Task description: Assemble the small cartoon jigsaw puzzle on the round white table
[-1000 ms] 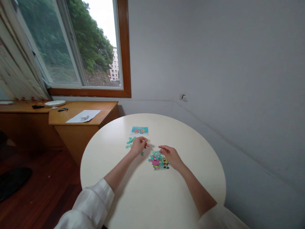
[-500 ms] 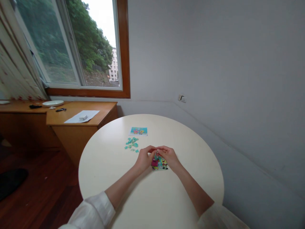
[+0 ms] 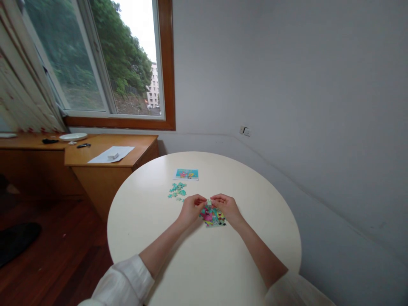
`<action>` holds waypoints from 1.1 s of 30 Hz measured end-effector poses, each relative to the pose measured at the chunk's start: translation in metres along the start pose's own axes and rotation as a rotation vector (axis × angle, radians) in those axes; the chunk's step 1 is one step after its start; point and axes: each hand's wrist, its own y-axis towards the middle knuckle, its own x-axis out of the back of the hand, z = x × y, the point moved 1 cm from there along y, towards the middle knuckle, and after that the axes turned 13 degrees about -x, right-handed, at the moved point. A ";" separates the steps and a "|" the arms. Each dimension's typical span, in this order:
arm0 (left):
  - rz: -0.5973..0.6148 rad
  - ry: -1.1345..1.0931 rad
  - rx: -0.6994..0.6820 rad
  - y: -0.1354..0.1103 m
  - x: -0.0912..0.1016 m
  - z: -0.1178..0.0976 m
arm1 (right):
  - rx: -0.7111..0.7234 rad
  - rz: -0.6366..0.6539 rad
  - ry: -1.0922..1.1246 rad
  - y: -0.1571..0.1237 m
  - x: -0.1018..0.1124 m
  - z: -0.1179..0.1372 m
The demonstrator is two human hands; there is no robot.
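Both of my hands hover over a partly assembled jigsaw puzzle [image 3: 213, 218] with pink and yellow cartoon figures. Between the fingertips is a small pale-green puzzle piece [image 3: 209, 202]. My left hand [image 3: 192, 208] pinches its left side with thumb and forefinger. From the right, my right hand [image 3: 227, 207] grips the same piece in a closed pinch. The puzzle's upper edge is partly hidden by the fingers. Loose teal and green puzzle pieces [image 3: 178, 189] lie in a heap beyond my left hand. Behind them is a reference picture card [image 3: 186, 174] showing the cartoon figures.
Everything lies on a round cream table [image 3: 248, 178]. A wooden desk [image 3: 143, 148] at the left bears a paper sheet [image 3: 105, 158], a small white box [image 3: 113, 156] and a white plate [image 3: 73, 137]. A wall with a socket [image 3: 247, 132] stands behind the table.
My hands have moved slightly apart at the fingertips, so the pale-green piece and more of the puzzle now show between them. The view has shifted a little.
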 end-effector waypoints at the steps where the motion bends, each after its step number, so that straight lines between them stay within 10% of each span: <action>1: -0.004 0.003 0.004 0.000 0.000 0.000 | 0.004 -0.001 -0.006 0.000 0.000 0.001; 33: -0.034 -0.003 -0.055 -0.005 0.001 -0.006 | 0.031 0.029 -0.157 -0.005 0.000 0.003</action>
